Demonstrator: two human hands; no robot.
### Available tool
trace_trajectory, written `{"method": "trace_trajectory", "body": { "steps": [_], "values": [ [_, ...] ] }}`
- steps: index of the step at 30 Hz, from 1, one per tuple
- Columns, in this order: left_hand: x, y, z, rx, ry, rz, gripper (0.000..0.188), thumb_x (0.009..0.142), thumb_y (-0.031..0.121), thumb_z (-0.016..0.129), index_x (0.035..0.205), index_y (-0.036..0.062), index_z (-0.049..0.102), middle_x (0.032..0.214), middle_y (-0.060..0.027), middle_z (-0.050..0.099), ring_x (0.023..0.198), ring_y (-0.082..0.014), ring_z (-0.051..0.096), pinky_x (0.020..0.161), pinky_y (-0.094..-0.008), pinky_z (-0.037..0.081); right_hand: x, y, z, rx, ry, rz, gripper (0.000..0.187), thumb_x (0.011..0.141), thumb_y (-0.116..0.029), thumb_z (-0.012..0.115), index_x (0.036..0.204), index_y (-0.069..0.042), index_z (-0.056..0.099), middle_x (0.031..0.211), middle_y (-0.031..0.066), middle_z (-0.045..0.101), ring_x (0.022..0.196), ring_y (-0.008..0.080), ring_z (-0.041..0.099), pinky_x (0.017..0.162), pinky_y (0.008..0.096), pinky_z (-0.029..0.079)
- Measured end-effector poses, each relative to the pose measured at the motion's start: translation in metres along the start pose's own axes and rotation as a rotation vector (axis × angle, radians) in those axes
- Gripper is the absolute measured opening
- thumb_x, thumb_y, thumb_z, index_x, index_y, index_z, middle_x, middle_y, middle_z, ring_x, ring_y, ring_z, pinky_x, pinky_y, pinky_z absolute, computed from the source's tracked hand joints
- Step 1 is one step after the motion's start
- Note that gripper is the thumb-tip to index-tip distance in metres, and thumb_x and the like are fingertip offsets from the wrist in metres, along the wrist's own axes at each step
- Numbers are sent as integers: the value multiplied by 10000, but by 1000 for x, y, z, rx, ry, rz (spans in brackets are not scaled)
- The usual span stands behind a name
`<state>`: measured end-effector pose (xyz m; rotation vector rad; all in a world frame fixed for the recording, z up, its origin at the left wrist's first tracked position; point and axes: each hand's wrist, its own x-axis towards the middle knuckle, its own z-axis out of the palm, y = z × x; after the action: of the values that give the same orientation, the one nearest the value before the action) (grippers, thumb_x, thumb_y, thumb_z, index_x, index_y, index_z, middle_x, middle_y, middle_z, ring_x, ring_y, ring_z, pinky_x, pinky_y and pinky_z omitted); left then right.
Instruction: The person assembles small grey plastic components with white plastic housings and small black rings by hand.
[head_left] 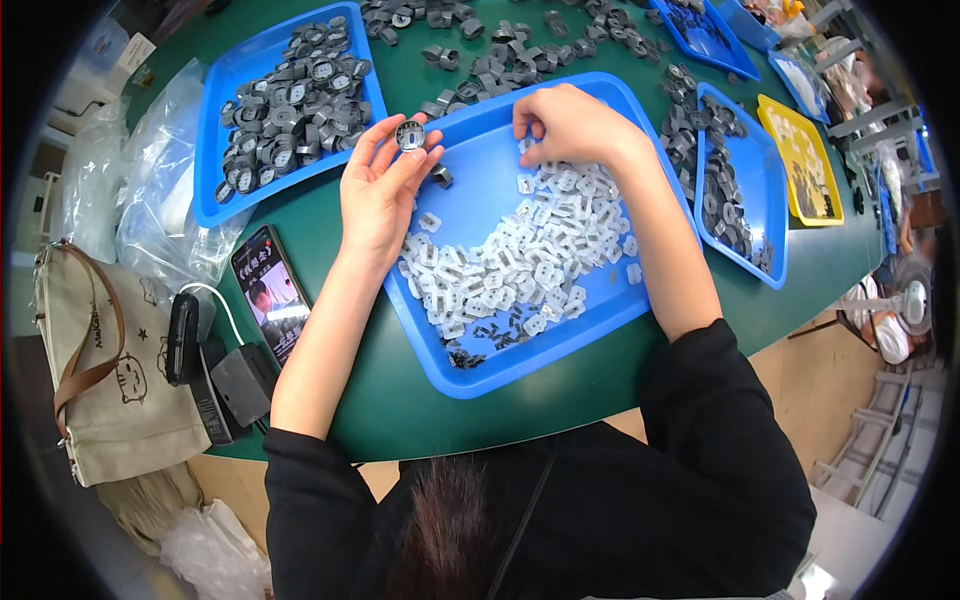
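My left hand (385, 180) is raised over the left rim of a blue tray (470, 375), pinching a small round dark grey housing (410, 136) whose open face shows a pale inside. Another grey housing (441, 177) lies just below those fingers. At the tray's far side my right hand (570, 125) is bent down, thumb and fingers drawn together. A small white plastic piece (526, 148) shows at its fingertips; whether it is gripped I cannot tell. A heap of similar white pieces (530, 250) covers the tray's middle, with tiny black parts (500, 332) near its front edge.
A second blue tray (215, 200) full of grey housings (295, 110) stands at left. More housings (510, 55) lie loose behind. Further right are another blue tray (768, 215) and a yellow tray (825, 190). A phone (270, 290), black charger (243, 385) and canvas bag (130, 350) are at left.
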<state>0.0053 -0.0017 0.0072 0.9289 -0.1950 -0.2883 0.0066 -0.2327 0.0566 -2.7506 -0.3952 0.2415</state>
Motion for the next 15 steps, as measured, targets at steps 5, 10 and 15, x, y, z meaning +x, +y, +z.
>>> {"method": "trace_trajectory", "body": {
  "steps": [5, 10, 15],
  "values": [
    [-1, -1, -4, 27, -5, -26, 412, 837, -45, 559, 1231, -14, 440, 1209, -155, 513, 1075, -255, 552, 946, -377, 464, 0, -7, 4, 21, 52, -54, 194, 673, -144, 712, 803, -16, 647, 726, 105, 631, 692, 194, 619, 627, 304, 490],
    [-2, 2, -1, 29, -90, -84, 470, 868, 18, 551, 1315, 4, 406, 1173, -118, 538, 1034, -199, 555, 921, -359, 466, 2, -40, 0, 805, 454, -288, 170, 796, -96, 650, 954, -41, 678, 842, 82, 663, 731, 141, 622, 677, 259, 478],
    [-3, 4, 0, -60, -111, -88, 444, 896, 55, 519, 1319, -3, 399, 1168, -113, 539, 1033, -198, 552, 939, -366, 452, 3, -51, 18, 564, 435, -361, 124, 752, -104, 692, 872, -84, 718, 877, 42, 630, 832, 150, 619, 735, 251, 481]
  ]
}}
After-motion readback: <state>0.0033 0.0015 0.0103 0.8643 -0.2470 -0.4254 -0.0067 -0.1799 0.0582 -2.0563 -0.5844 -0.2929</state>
